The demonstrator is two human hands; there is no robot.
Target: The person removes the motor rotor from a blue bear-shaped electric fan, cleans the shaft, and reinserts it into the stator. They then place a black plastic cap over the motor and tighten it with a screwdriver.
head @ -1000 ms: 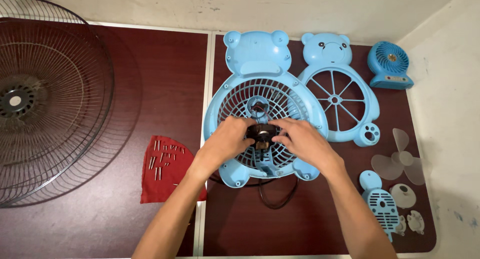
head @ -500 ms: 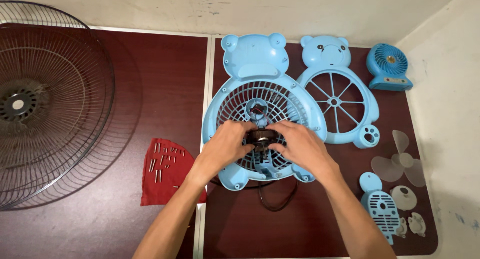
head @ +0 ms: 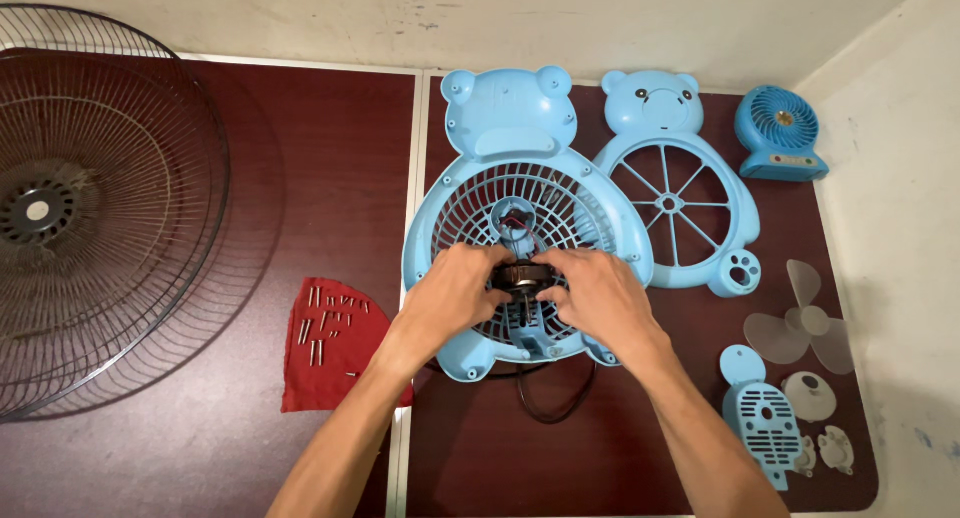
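Both hands, left hand (head: 455, 293) and right hand (head: 600, 298), close their fingers around one small dark motor (head: 522, 277) at the centre of one blue bear-shaped fan housing (head: 520, 118); a second bear-shaped grille (head: 655, 103) lies at 2 o'clock on the table (head: 340, 148).

Two blue bear fan shells (head: 510, 108) (head: 655, 103), two wire guards (head: 100, 228), one small fan (head: 778, 133).

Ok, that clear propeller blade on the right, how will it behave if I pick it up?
The propeller looks like thin translucent plastic, so probably very light and a bit flexible at the blade tips. Its three blades lie flat on the table, so it should not roll, though a push would likely slide it. The thin blades may crack if squeezed.
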